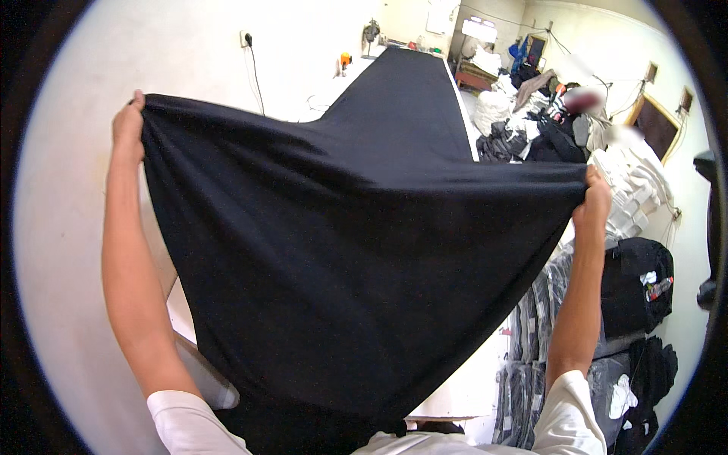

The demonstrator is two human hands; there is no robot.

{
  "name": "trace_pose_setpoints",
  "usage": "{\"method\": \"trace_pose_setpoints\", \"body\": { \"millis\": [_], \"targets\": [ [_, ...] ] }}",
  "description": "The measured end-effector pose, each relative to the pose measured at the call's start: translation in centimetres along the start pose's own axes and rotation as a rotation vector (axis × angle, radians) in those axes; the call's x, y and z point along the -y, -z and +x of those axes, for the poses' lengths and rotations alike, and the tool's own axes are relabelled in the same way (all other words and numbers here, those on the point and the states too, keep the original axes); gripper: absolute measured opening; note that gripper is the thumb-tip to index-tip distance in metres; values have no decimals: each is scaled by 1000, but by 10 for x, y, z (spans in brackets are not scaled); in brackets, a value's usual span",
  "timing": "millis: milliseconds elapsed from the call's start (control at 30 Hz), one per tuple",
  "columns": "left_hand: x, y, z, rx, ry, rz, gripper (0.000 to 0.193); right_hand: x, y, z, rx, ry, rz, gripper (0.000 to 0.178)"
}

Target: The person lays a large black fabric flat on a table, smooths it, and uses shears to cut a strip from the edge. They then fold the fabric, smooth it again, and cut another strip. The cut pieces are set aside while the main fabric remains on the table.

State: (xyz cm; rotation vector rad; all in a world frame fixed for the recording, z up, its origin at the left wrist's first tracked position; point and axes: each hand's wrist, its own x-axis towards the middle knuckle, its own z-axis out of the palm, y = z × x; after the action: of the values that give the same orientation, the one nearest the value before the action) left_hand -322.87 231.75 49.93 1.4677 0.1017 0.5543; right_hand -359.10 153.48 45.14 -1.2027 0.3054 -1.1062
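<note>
A wide sheet of black fabric (364, 265) hangs stretched between my two raised hands, sagging toward my body at the bottom. My left hand (129, 129) is closed on its upper left corner, close to the white wall. On the other side, my right hand (595, 201) grips the upper right edge. Beyond the raised part, black cloth lies flat along a long white table (464, 121) and runs to its far end. Whether the raised and the flat cloth are one piece, I cannot tell.
Plastic-wrapped dark bundles (531, 318) are stacked right of the table, beside a black bag-like bundle (637, 292). Farther back are heaps of white cloth (633, 182) and mixed garments (557, 136). A plug with a cord (248, 42) sits on the left wall. An orange object (346, 60) stands near the table's far left edge.
</note>
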Motion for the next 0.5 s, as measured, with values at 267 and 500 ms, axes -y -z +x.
{"method": "trace_pose_setpoints", "body": {
  "millis": [267,500],
  "targets": [
    [30,141,-24,112,-67,-49,80,59,99,-65,-1,42,-140,56],
    [158,193,-92,38,-12,479,65,-54,179,-190,-112,-68,-609,29]
  ]
}}
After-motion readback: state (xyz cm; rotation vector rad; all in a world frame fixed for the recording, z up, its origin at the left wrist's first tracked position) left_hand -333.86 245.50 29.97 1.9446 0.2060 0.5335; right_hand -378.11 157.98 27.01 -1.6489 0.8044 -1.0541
